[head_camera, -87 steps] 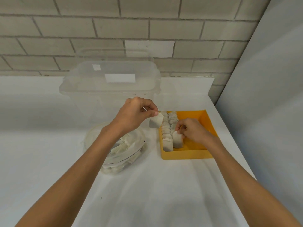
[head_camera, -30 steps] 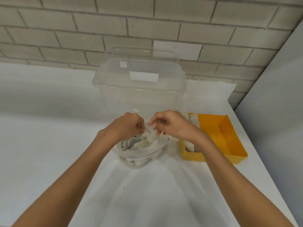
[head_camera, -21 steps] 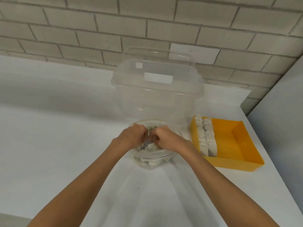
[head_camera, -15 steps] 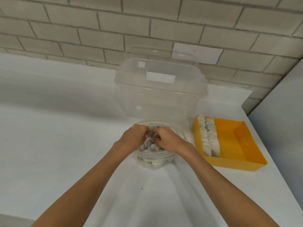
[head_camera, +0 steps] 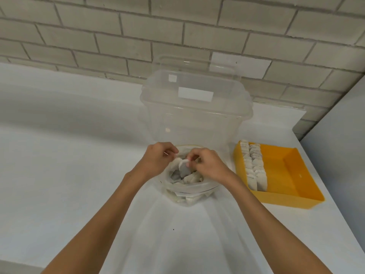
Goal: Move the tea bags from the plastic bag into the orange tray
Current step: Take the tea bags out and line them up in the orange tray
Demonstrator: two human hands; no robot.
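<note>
Right hand (head_camera: 209, 167): your fingertips pinch one white paper tea bag (head_camera: 183, 169) | Left hand (head_camera: 158, 160): your fingers curl just beside it, can't tell if they hold anything | Clear plastic bag (head_camera: 189, 191) full of tea bags (head_camera: 193, 177): just under your fingers | Orange plastic tray (head_camera: 292, 175): off to their right

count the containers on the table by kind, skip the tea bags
plastic bag: 1
orange tray: 1
clear bin: 1
total: 3
</note>
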